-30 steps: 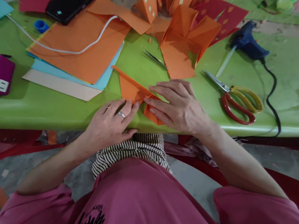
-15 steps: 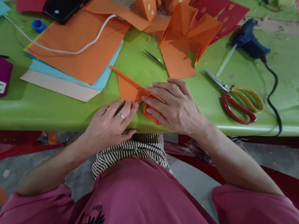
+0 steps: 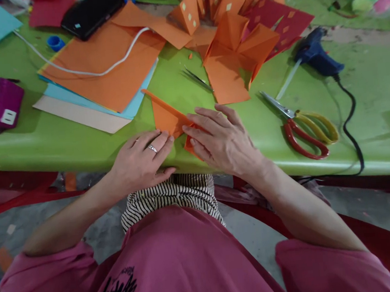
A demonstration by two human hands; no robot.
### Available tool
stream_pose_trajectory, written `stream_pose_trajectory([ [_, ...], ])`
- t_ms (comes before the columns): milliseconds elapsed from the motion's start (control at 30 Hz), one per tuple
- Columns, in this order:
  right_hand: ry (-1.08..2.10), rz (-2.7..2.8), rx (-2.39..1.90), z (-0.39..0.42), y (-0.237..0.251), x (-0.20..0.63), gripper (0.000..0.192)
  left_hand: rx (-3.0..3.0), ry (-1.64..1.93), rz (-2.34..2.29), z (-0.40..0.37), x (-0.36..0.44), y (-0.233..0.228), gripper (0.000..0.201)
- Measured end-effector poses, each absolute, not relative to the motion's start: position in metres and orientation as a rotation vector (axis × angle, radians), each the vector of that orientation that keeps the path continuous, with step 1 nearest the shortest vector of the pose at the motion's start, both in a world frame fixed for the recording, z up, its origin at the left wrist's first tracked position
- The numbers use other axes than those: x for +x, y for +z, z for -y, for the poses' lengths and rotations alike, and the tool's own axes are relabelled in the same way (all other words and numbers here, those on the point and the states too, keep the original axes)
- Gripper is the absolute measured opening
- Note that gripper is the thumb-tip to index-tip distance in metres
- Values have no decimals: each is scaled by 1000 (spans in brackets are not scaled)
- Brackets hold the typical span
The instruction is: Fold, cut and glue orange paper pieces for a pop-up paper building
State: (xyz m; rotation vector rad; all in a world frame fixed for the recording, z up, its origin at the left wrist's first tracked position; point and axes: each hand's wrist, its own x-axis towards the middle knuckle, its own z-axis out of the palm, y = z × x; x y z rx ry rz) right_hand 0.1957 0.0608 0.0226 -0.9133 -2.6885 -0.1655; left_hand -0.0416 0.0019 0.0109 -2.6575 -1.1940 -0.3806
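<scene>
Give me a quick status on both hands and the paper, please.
Left hand and right hand flat on folded orange paper piece at green table edge. Red-and-yellow-handled scissors lie right, apart.

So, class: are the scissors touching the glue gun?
Apart. The head view shows bare green table between the scissors and the glue gun; the blade tips stop short of its glue stick.

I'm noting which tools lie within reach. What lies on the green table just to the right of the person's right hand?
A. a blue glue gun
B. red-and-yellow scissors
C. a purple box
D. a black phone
B: the scissors lie nearest the right hand, on the table.
</scene>
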Motion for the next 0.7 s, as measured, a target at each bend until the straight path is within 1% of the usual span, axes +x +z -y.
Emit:
stream_pose_trajectory([
  [167,-148,2690,-924,-60,21,195,31,-2707,-431,1309,-4,-47,9,55],
  [333,-97,2685,-906,-62,22,197,32,-2718,-336,1373,-9,-43,19,60],
  [533,38,2682,-909,-63,24,198,34,-2667,-401,1411,-15,-39,19,40],
  [700,69,2680,-896,-65,23,197,32,-2683,-407,1460,-24,-38,25,27],
])
